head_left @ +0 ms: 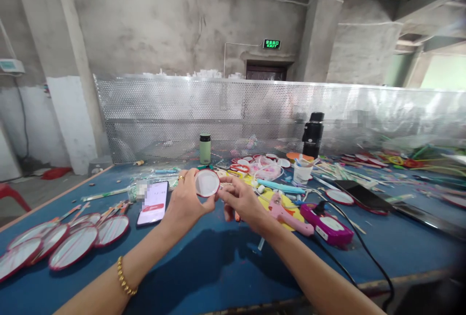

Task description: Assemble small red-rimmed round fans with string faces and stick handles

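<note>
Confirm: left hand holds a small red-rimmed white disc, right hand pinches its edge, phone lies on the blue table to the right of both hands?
Not quite. The head view shows the phone to the left of both hands, not the right. The rest holds: the left hand holds the red-rimmed white disc, the right hand pinches its edge, and the phone lies on the blue table.

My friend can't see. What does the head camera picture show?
The left hand holds up a small round red-rimmed disc, with the right hand touching its edge, over a cluttered blue table.
</note>
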Action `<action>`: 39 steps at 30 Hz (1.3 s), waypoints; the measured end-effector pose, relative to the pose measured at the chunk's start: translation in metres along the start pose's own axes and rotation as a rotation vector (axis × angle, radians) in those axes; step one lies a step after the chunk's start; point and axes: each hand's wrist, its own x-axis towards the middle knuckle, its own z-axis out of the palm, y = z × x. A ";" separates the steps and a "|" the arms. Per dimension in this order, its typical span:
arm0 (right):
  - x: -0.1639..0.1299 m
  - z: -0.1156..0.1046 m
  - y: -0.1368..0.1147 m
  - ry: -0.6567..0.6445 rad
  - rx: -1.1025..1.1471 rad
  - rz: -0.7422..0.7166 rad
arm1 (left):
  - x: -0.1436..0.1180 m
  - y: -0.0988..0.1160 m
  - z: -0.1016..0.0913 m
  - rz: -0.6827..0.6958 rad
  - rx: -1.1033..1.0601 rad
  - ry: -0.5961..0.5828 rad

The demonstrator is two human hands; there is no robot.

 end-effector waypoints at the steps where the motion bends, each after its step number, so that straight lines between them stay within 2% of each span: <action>1: 0.000 0.001 0.000 -0.002 0.020 0.024 | -0.001 0.001 0.001 0.002 -0.022 0.000; 4: 0.001 -0.001 0.006 0.002 0.050 0.069 | -0.004 0.003 0.005 -0.011 -0.125 -0.040; 6: 0.002 -0.004 0.012 0.006 0.067 0.083 | -0.003 0.003 0.005 -0.080 -0.258 -0.140; 10: 0.004 -0.011 0.019 0.013 0.102 0.092 | 0.005 -0.003 0.000 -0.331 -0.645 -0.387; 13: 0.005 -0.010 0.018 0.020 0.101 0.089 | 0.008 -0.008 -0.003 -0.522 -0.854 -0.489; 16: 0.004 -0.007 0.015 0.015 0.092 0.091 | 0.007 -0.010 -0.002 -0.691 -0.970 -0.559; 20: 0.003 -0.001 0.011 0.003 0.101 0.090 | 0.007 -0.008 -0.002 -0.799 -0.929 -0.542; 27: -0.001 0.009 0.003 0.074 0.174 0.096 | 0.011 -0.014 -0.002 -0.832 -0.883 -0.373; 32: -0.003 0.012 0.006 -0.038 0.132 0.041 | 0.010 -0.015 -0.001 -0.830 -0.895 -0.376; 39: -0.002 0.012 0.007 -0.021 0.178 0.083 | 0.011 -0.014 -0.002 -0.830 -0.914 -0.381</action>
